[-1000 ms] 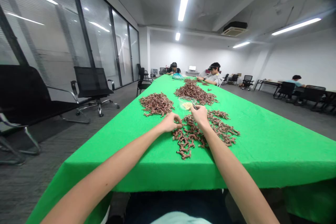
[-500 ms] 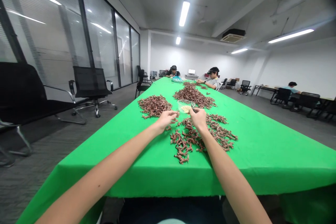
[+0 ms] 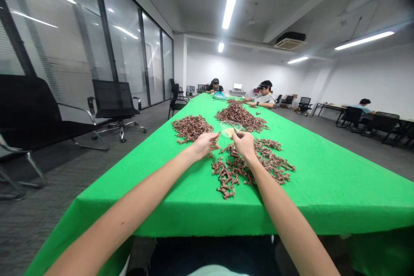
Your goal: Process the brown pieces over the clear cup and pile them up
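My left hand [image 3: 205, 143] hovers over the left edge of a scattered heap of small brown pieces [image 3: 250, 164] on the green tablecloth [image 3: 181, 181]; its fingers are loosely spread and seem to hold nothing. My right hand [image 3: 245, 143] is closed round a thin dark tool, likely scissors [image 3: 236, 131], whose tip points toward a clear plastic bowl [image 3: 230, 128] with pale bits inside. Both hands sit close together above the near heap.
Two more brown heaps lie farther along the table [image 3: 191, 127] [image 3: 241, 117]. Other people sit at the far end [image 3: 263, 95] and at a side desk [image 3: 360, 107]. Black office chairs [image 3: 113, 105] stand along the glass wall on the left.
My left hand lifted from a pinch on the pile's edge, moved a little forward and opened its fingers. The right hand stayed by the bowl. The camera tilted slightly.
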Tool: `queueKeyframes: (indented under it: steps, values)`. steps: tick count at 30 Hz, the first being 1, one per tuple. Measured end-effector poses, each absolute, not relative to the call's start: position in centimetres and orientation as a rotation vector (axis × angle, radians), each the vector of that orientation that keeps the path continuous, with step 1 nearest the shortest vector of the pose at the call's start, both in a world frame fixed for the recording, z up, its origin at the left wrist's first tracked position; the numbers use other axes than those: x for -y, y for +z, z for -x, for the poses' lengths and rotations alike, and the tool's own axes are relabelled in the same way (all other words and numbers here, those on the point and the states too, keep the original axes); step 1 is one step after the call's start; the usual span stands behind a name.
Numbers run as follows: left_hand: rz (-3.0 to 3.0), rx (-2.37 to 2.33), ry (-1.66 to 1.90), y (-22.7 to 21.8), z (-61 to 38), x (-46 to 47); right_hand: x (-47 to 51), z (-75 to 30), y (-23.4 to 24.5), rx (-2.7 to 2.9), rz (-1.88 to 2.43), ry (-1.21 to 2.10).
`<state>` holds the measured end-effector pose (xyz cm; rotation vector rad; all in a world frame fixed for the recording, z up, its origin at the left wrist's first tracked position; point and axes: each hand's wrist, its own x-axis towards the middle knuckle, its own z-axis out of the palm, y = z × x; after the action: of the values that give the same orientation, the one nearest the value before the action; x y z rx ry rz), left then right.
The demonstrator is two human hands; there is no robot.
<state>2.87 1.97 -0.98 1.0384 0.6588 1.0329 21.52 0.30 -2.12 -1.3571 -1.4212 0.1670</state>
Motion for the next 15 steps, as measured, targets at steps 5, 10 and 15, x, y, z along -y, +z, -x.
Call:
queueKeyframes:
  steps: [5,10,15]
  values:
    - [-1.008,-0.685,0.989,-0.93,-2.94,-1.73,-0.22,-21.4,-2.1,1.464,1.333,0.153]
    - [-1.04,-0.695,0.977,-0.8,-2.58,-2.01,-0.23,-21.48,-2.12,1.458,1.336,0.168]
    - [-1.062,-0.697,0.95,-0.82,-2.33,-2.3,-0.13,-21.36,-2.13,1.51,1.315,0.184]
